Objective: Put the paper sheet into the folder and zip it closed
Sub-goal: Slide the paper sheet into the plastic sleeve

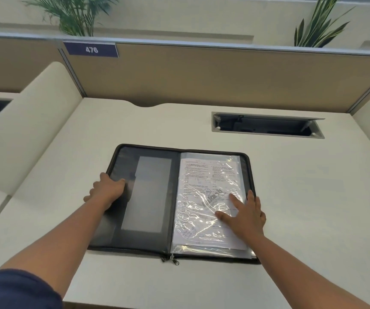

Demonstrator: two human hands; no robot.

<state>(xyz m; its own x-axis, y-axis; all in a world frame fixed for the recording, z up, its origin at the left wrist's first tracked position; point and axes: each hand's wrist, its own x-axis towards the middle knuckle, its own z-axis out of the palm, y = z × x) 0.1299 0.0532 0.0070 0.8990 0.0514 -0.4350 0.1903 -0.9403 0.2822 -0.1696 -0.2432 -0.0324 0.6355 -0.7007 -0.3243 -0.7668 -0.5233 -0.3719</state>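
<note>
Zip pulls (170,259), two, lying together at the near edge of the folder (104,233) between the two forearms, at the spine's foot; track wholly undone, so zipping is judged not yet begun; folder spread flat and open on the desk (313,208).

Paper sheet (204,188): printed, lying on the folder's right-hand leaf under the right hand, among glossy clear sleeves (210,249); whether it is inside a sleeve or merely between them cannot be told; its lower corner sits slightly askew.

Right hand (245,216): flat, fingers spread, palm down on the sheet near the leaf's outer edge, gripping nothing; judged to be pressing the paper level so it stays put.

Left hand (108,188): curled over the outer edge of the left-hand cover, thumb on the inner face, fingers hidden beneath; judged a grip for swinging that cover over onto the right leaf.

Beyond both hands: cable hatch (266,126) sunk in the desk; partition (202,74) bearing a number plate (91,49).
</note>
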